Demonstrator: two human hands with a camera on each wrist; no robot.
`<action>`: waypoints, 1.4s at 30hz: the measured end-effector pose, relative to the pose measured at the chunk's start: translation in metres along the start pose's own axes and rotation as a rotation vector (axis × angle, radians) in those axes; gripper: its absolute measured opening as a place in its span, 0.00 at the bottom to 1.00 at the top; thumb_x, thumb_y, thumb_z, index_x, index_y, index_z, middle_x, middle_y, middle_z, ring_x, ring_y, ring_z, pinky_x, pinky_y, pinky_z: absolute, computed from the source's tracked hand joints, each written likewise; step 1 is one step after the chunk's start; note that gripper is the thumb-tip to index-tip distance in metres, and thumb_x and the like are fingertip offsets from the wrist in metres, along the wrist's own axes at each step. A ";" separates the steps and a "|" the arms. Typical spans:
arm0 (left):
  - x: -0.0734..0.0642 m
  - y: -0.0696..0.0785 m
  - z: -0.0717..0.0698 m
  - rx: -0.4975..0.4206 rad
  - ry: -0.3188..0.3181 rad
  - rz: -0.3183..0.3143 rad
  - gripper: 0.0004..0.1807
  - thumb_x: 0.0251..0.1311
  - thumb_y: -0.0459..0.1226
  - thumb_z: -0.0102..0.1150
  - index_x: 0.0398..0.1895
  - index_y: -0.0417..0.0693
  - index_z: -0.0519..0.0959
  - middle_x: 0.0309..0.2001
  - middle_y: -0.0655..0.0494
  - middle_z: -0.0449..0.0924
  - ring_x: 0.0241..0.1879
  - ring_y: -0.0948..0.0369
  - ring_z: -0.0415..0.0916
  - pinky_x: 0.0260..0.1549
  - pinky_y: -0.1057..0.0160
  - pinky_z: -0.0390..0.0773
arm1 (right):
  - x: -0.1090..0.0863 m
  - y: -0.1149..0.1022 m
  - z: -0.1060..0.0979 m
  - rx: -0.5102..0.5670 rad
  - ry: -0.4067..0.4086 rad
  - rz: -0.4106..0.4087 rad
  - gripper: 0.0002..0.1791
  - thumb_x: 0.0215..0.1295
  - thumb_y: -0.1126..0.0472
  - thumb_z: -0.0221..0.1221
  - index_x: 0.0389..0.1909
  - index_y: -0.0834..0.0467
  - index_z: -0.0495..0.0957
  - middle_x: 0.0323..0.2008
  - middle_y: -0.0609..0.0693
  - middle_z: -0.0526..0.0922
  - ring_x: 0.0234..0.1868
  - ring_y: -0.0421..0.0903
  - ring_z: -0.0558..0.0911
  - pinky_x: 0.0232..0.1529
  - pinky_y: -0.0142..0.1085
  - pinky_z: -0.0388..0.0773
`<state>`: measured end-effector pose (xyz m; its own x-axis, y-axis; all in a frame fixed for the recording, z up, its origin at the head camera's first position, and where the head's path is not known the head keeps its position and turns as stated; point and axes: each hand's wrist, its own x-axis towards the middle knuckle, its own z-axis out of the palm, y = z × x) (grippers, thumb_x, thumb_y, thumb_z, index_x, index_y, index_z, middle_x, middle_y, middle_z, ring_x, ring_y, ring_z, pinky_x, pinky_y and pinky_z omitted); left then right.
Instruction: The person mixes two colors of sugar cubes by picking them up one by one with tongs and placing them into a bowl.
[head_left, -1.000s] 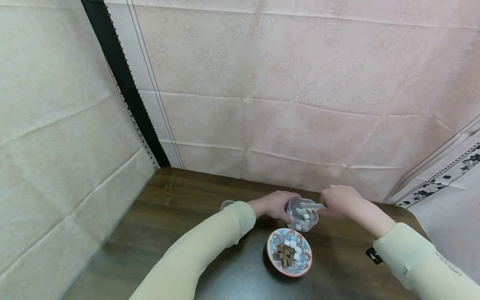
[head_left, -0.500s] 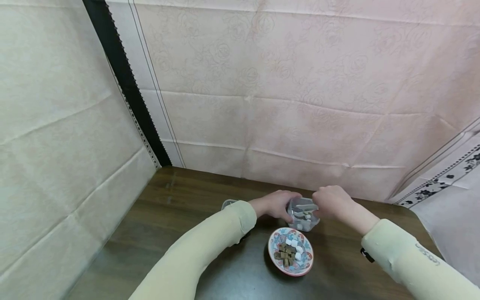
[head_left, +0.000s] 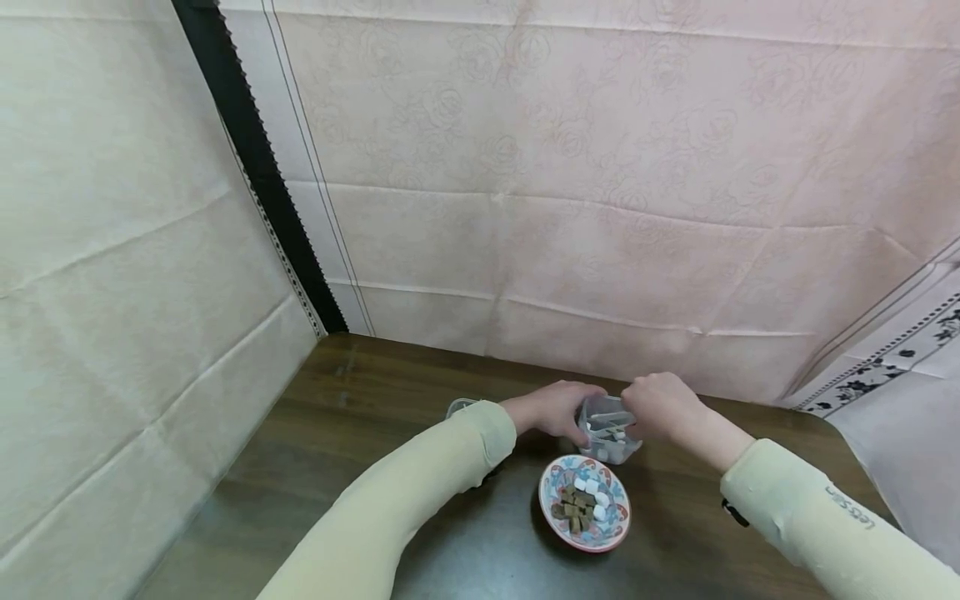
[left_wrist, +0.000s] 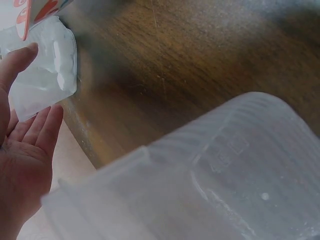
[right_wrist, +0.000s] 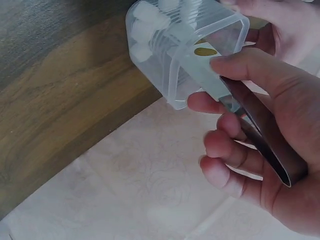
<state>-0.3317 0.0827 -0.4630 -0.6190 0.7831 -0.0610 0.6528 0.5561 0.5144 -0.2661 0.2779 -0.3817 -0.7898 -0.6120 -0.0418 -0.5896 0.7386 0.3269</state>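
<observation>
Small tongs (right_wrist: 282, 157), with a bent metal handle and pale flat arms, are gripped between thumb and fingers of my right hand (head_left: 660, 406). Their arms reach inside a clear plastic tub (right_wrist: 172, 92). White cubes (right_wrist: 145, 22) lie in that tub, and I cannot tell whether the tongs pinch one. From the left, my left hand (head_left: 553, 410) holds the same tub, thumb on its near side and fingers on its far side. Just in front stands a patterned bowl (head_left: 551, 521), blue and red, bearing several brown cubes (head_left: 573, 508) and a few white ones.
Another clear tub (left_wrist: 240, 165) stands by the left forearm, mostly covered by the sleeve in the head view. Cloth hangings (head_left: 570, 208) rise along the back edge and left side of the dark wooden table (head_left: 330, 467).
The right hand has shifted left toward the tub, carrying the tongs deeper inside it. The left hand keeps its hold, and the bowl stays in place.
</observation>
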 end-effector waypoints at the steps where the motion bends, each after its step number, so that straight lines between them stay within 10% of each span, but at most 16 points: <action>1: 0.001 0.000 0.000 0.002 0.001 0.003 0.46 0.58 0.43 0.81 0.78 0.47 0.69 0.69 0.54 0.78 0.63 0.63 0.75 0.66 0.69 0.72 | 0.001 0.000 0.000 0.007 -0.002 -0.001 0.20 0.52 0.51 0.80 0.20 0.52 0.77 0.17 0.43 0.73 0.19 0.41 0.67 0.20 0.41 0.74; 18: 0.006 -0.004 0.002 0.011 0.001 0.016 0.46 0.57 0.43 0.82 0.78 0.47 0.69 0.69 0.55 0.78 0.65 0.63 0.74 0.66 0.70 0.71 | 0.011 -0.002 0.000 0.058 -0.071 0.006 0.19 0.56 0.52 0.78 0.20 0.51 0.76 0.18 0.42 0.73 0.20 0.41 0.69 0.22 0.42 0.77; 42: 0.003 -0.002 0.003 0.066 0.013 -0.003 0.47 0.57 0.44 0.82 0.79 0.49 0.69 0.72 0.54 0.77 0.69 0.61 0.73 0.69 0.70 0.68 | -0.043 0.009 -0.032 0.228 0.117 0.009 0.22 0.54 0.59 0.73 0.14 0.43 0.69 0.15 0.34 0.61 0.19 0.34 0.57 0.20 0.33 0.55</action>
<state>-0.3339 0.0844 -0.4667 -0.6260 0.7781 -0.0510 0.6783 0.5756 0.4568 -0.2320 0.3017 -0.3464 -0.7782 -0.6236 0.0741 -0.6158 0.7809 0.1047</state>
